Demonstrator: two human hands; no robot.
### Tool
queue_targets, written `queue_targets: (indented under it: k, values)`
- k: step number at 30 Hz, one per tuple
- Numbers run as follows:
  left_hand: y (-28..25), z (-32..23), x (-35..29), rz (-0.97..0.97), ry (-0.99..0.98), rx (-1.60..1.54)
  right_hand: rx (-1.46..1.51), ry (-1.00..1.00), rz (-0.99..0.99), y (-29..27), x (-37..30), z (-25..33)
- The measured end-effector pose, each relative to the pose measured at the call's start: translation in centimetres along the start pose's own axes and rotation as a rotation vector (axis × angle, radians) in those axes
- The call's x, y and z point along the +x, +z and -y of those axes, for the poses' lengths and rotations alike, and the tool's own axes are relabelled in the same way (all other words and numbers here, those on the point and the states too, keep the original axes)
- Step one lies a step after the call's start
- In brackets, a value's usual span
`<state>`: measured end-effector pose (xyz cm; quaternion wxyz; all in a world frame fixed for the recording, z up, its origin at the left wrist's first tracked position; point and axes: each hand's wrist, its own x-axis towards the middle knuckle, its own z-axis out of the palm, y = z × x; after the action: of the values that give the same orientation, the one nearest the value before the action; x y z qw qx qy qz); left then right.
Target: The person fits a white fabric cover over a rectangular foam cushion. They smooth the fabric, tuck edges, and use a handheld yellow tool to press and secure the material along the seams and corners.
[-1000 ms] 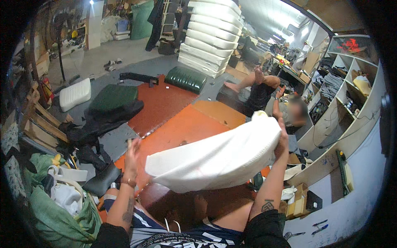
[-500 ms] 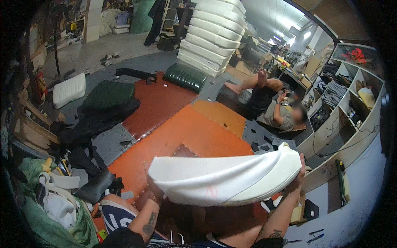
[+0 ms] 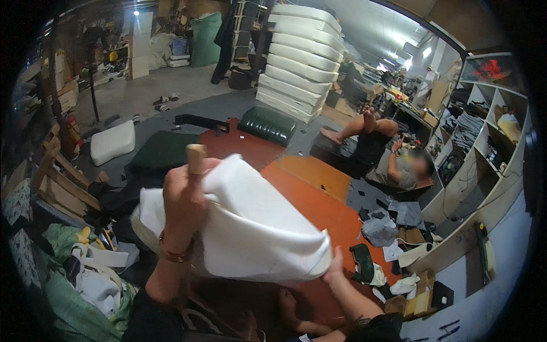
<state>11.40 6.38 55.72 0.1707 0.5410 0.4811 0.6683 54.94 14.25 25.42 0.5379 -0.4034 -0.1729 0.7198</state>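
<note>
In front of me hangs a white seat cushion [image 3: 256,228] with a white fabric cover drawn over part of it, its folds loose along the edge. My left hand [image 3: 185,196] is closed round a wooden handle [image 3: 196,158] whose top end sticks up above the fist; whatever lies below the fist is hidden. The same hand presses against the cushion's left part. At the cushion's lower right corner my right hand [image 3: 333,265] grips the edge, with its fingers partly behind it.
Orange and brown sheets [image 3: 319,196] cover the floor ahead. Beyond stand a dark green cushion [image 3: 266,125] and a tall stack of white cushions [image 3: 299,62]. A person [image 3: 393,154] reclines at right by the shelves [image 3: 484,137]. A green sack [image 3: 62,308] sits at lower left.
The cushion has shifted left and swung from lying level to a tilt. My left hand has come up from its left end and now holds the wooden handle; my right hand has moved left and lower.
</note>
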Motion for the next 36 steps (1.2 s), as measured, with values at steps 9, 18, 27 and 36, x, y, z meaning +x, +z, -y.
queue_targets:
  k: [9, 18, 27, 36]
  values:
    - [1.3, -0.9, -1.5, 0.191, 0.279, 0.556, 0.054, 0.068, -0.082, 4.5, -0.7, -17.7]
    - [5.5, 1.2, -4.7, 0.208, 0.227, 0.504, -0.103, 0.046, -0.076, 6.6, 0.3, -16.1]
    - [20.6, 4.5, -11.7, 0.353, 0.262, 0.507, -0.652, -0.298, -0.218, 8.4, -7.2, 5.7]
    - [20.3, 5.1, -11.9, 0.383, 0.349, 0.666, -0.707, -0.721, 0.084, 10.3, -9.7, 4.7]
